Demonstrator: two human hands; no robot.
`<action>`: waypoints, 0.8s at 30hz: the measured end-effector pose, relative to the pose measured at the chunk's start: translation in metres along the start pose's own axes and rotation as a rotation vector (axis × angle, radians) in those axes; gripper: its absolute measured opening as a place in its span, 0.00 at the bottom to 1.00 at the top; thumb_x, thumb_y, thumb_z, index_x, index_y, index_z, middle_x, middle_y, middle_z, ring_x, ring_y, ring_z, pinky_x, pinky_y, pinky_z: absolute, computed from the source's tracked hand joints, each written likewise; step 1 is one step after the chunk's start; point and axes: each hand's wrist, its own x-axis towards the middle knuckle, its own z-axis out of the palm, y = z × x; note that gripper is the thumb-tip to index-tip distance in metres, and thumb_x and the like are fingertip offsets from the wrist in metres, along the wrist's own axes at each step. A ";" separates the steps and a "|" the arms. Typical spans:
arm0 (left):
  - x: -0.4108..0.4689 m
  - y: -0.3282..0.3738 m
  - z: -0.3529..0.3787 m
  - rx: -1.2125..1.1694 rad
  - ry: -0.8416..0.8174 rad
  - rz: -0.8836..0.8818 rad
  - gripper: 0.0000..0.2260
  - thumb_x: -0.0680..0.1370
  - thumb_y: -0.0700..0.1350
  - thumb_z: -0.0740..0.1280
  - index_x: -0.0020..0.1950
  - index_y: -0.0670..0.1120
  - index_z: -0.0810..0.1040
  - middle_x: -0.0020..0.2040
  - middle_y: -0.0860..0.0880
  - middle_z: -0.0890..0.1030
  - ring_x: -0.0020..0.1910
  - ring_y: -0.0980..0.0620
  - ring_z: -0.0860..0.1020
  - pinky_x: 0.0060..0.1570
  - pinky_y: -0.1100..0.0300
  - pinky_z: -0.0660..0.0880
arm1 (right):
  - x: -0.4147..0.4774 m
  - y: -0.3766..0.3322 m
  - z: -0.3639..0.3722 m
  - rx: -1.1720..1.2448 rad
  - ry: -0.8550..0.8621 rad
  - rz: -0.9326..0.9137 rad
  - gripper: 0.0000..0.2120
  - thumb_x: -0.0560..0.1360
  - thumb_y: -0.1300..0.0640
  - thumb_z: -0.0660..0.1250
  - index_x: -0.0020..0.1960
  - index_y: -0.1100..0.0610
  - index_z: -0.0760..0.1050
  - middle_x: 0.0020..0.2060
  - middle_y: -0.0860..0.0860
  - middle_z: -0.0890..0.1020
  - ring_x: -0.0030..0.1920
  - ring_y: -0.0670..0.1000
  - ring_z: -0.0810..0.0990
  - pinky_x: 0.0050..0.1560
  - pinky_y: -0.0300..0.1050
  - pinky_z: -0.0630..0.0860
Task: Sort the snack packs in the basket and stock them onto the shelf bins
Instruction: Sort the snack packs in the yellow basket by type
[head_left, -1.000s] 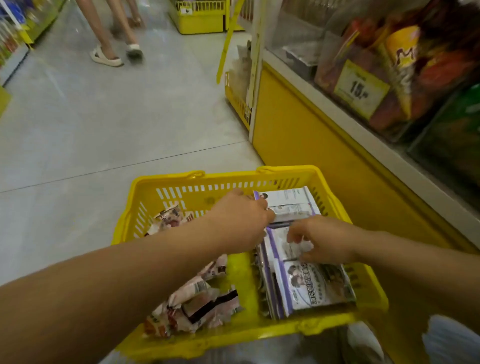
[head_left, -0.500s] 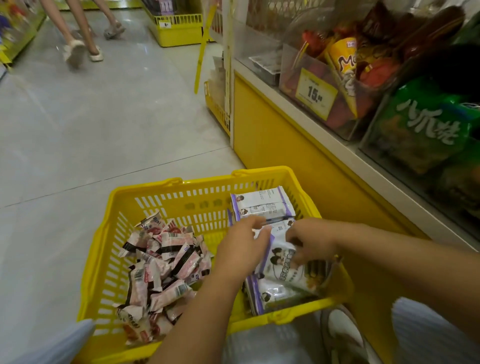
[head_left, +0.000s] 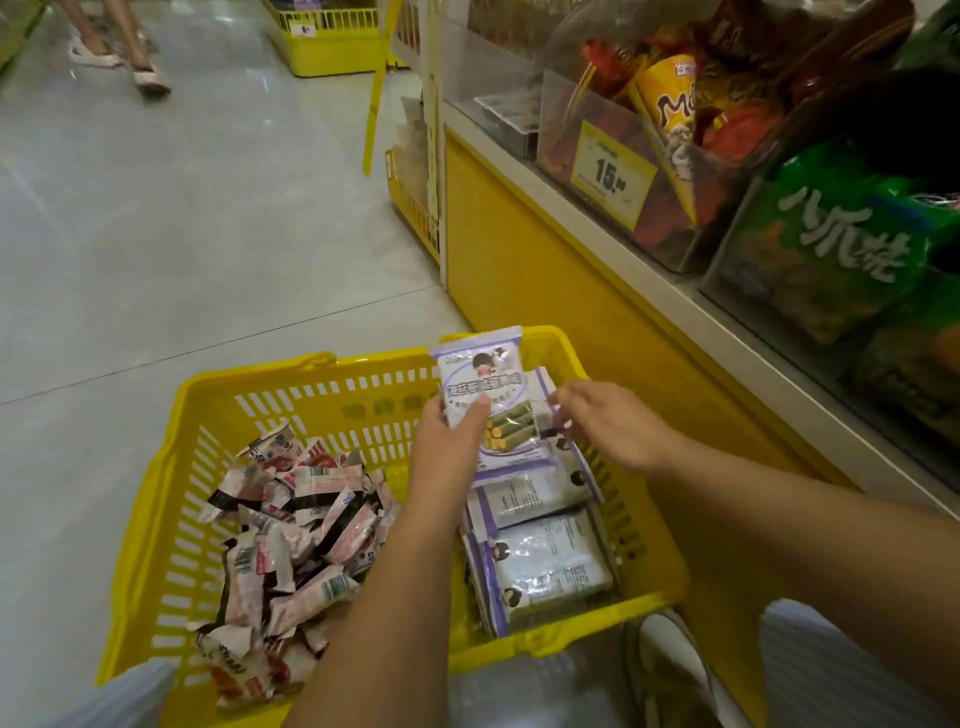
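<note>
A yellow plastic basket (head_left: 332, 395) stands on the floor below me. Its left half holds a heap of several small pink-and-white snack packs (head_left: 291, 525). Its right half holds a stack of flat purple-and-white snack packs (head_left: 545, 561). My left hand (head_left: 447, 447) grips one purple-and-white pack (head_left: 483, 374) upright above the stack, thumb across its front. My right hand (head_left: 608, 421) hovers just right of that pack with fingers spread, fingertips near the packs behind it, holding nothing. The shelf bins (head_left: 649, 156) stand to the right.
A yellow shelf base (head_left: 545, 270) runs along the right, topped by clear bins of red, orange and green bags with a "15" price tag (head_left: 610, 171). Another yellow basket (head_left: 332, 36) sits up the aisle. A person's legs (head_left: 119, 47) walk at top left. My shoe (head_left: 670, 670) is beside the basket.
My left hand has lifted one purple-and-white pack up out of the stack. My right hand let go of the packs and opened beside it. The view shifted slightly left.
</note>
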 end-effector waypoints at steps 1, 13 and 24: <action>0.002 -0.001 -0.004 -0.001 0.036 0.018 0.10 0.78 0.52 0.67 0.57 0.56 0.71 0.49 0.58 0.78 0.45 0.62 0.76 0.37 0.63 0.70 | -0.001 0.012 0.003 -0.278 -0.038 -0.079 0.14 0.80 0.49 0.59 0.60 0.55 0.74 0.54 0.52 0.79 0.51 0.51 0.78 0.51 0.48 0.76; 0.012 0.002 -0.023 -0.049 0.048 0.027 0.13 0.78 0.49 0.67 0.62 0.53 0.75 0.56 0.53 0.82 0.55 0.51 0.80 0.56 0.48 0.76 | 0.006 0.053 0.031 -1.022 -0.079 -0.539 0.37 0.68 0.40 0.71 0.71 0.48 0.59 0.66 0.49 0.69 0.65 0.53 0.66 0.64 0.49 0.63; 0.021 0.028 -0.052 -0.095 0.352 0.268 0.15 0.79 0.49 0.63 0.65 0.51 0.71 0.57 0.55 0.78 0.54 0.57 0.77 0.48 0.61 0.72 | -0.014 -0.014 -0.025 0.287 0.019 -0.141 0.12 0.78 0.61 0.63 0.59 0.51 0.70 0.57 0.57 0.76 0.51 0.52 0.79 0.46 0.38 0.76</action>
